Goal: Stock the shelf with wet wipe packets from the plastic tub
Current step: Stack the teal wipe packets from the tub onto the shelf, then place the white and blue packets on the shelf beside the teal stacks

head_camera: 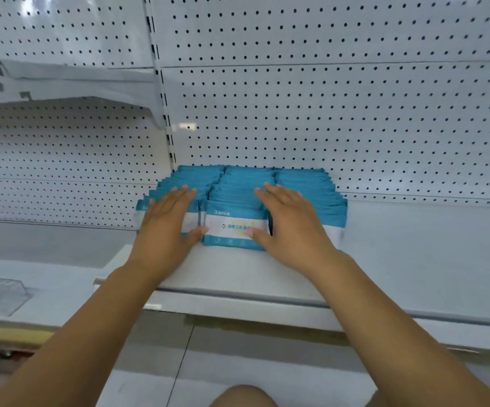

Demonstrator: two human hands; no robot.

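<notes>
Rows of wet wipe packets (246,177) stand on the white shelf (238,274), against the pegboard (326,113) at twelve o'clock. Our left hand (164,227) and right hand (292,227) rest on them, each grip spread flat, thumbs touching the middle front packet (232,226) at nine and three o'clock.

Blue-and-white wet wipe packets (235,227) stand upright in three rows on the white shelf (238,274).

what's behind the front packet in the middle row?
More teal packets, standing in a row back to the pegboard. The left hand and right hand cover parts of the rows.
</notes>
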